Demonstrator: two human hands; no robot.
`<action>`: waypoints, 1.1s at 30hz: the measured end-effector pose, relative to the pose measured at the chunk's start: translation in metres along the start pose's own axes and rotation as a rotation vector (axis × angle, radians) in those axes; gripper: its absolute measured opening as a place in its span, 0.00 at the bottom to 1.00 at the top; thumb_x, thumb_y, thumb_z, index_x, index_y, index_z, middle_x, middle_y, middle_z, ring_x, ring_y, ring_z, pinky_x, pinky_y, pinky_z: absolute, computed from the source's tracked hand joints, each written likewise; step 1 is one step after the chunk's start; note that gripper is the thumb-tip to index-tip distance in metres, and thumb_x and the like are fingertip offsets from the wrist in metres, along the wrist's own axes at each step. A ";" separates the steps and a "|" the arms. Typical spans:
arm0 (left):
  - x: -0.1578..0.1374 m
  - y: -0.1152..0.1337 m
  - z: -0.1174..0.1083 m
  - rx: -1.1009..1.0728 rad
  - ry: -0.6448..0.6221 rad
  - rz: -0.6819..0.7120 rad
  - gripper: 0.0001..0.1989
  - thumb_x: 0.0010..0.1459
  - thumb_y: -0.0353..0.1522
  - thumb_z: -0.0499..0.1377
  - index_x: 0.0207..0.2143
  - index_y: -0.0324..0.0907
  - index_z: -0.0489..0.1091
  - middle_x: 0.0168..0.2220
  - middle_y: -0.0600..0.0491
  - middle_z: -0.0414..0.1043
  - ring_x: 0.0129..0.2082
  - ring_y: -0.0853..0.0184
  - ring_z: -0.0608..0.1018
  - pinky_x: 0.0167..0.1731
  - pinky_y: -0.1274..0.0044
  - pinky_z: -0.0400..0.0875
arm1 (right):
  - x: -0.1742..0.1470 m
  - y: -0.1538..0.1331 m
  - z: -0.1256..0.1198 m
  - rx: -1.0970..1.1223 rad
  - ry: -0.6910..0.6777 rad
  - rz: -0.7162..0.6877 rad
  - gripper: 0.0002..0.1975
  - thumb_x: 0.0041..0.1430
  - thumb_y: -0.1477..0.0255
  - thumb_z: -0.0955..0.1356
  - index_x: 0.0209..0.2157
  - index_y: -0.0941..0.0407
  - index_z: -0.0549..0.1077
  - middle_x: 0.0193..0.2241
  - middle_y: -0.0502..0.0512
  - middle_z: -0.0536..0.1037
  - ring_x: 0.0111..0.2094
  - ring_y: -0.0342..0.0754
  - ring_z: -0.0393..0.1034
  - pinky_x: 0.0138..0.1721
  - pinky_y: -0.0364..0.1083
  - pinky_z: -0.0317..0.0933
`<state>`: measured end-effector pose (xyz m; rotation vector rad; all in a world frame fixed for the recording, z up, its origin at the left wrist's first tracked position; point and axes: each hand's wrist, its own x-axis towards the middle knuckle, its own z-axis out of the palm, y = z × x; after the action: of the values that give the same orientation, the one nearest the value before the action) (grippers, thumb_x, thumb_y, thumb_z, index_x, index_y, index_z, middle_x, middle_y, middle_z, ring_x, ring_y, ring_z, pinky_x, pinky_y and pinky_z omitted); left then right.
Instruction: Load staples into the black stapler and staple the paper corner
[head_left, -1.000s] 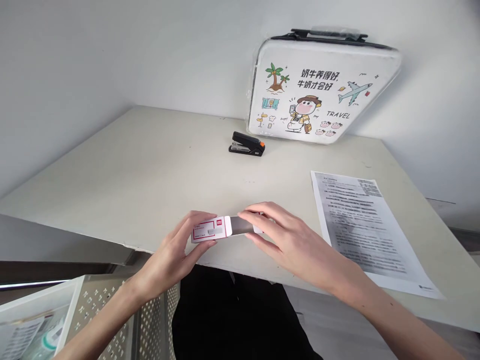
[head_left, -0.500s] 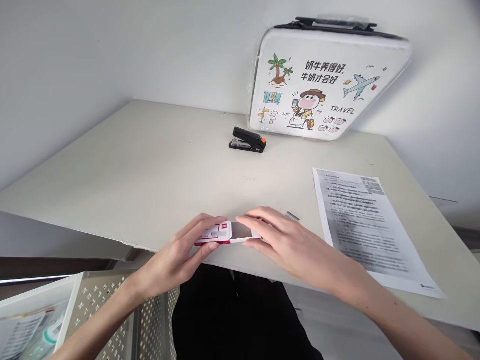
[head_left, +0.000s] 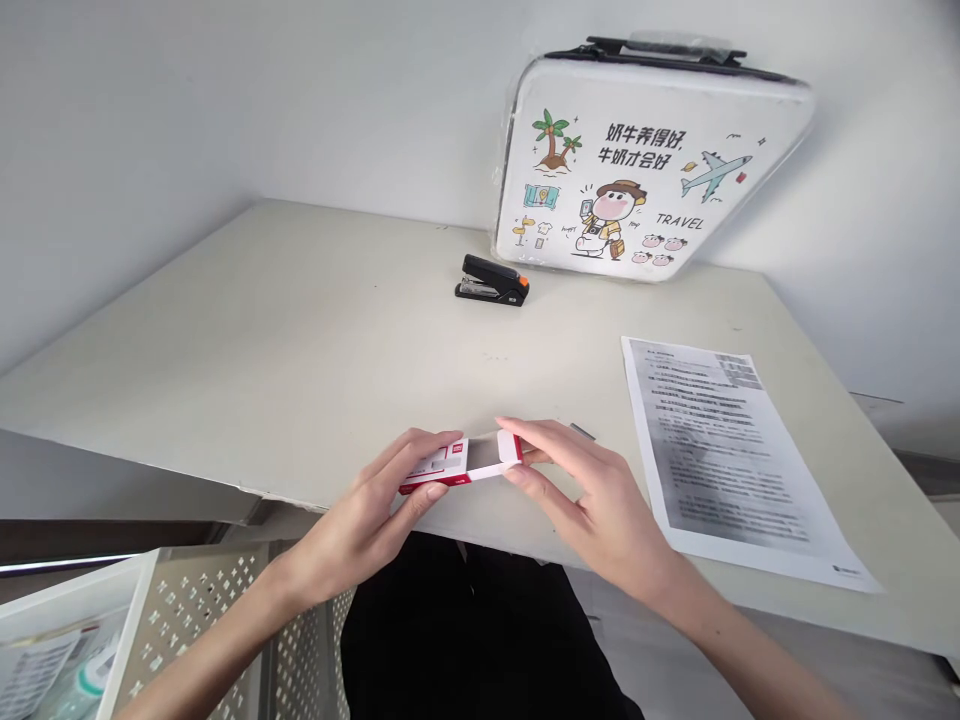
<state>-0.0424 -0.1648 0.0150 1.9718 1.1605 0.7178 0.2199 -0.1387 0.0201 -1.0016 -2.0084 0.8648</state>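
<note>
The small red-and-white box (head_left: 457,465) is between the two hands, at the near edge of the table (head_left: 300,330); I cannot tell whether it touches the surface. The left hand (head_left: 375,505) is closed around its left part, with the thumb on the near side and the fingers on the far side. The right hand (head_left: 589,485) pinches the other end, at a white flap (head_left: 510,447) with a red edge. The hands are apart from each other, joined only by the box. Between the printed part and the flap, a grey surface (head_left: 482,453) is visible inside. On the white top of the box there is a red square logo and a red line, but their lettering is too small for me to read. Just behind the right hand, a small grey strip (head_left: 582,431) lies on the table. To the right lies a printed sheet (head_left: 731,460), whose dense lines are not legible. Farther back stands a black stapler (head_left: 491,283) with an orange part; its pale mark is also unreadable. Behind it, a white case (head_left: 652,170) leans near the wall (head_left: 300,100), and it carries the words "奶牛养得好, 牛奶才会好", "TRAVEL" and, in small letters, "happy", among drawings of palm trees, an airplane and a cow with a hat.
</note>
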 end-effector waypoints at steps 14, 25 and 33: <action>0.002 0.004 0.018 -0.013 0.027 -0.006 0.23 0.76 0.33 0.52 0.69 0.53 0.56 0.59 0.45 0.69 0.54 0.60 0.77 0.50 0.70 0.77 | -0.015 -0.010 0.035 0.007 -0.122 0.031 0.31 0.76 0.68 0.61 0.75 0.46 0.48 0.70 0.58 0.66 0.69 0.53 0.63 0.65 0.58 0.68; -0.004 0.005 0.017 0.028 0.001 -0.016 0.21 0.75 0.34 0.53 0.67 0.51 0.57 0.57 0.46 0.72 0.52 0.60 0.79 0.50 0.70 0.78 | -0.013 -0.007 0.030 0.078 0.101 0.071 0.14 0.71 0.66 0.69 0.55 0.50 0.76 0.47 0.54 0.84 0.45 0.50 0.81 0.47 0.50 0.78; -0.007 0.004 0.011 0.035 0.003 -0.026 0.20 0.74 0.35 0.54 0.66 0.50 0.59 0.55 0.46 0.73 0.49 0.61 0.80 0.46 0.71 0.78 | -0.015 -0.008 0.022 0.038 0.150 0.093 0.13 0.70 0.65 0.70 0.54 0.49 0.77 0.45 0.54 0.85 0.41 0.51 0.82 0.44 0.52 0.79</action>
<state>-0.0347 -0.1756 0.0110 1.9811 1.2061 0.6920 0.2052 -0.1604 0.0103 -1.1122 -1.8256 0.8485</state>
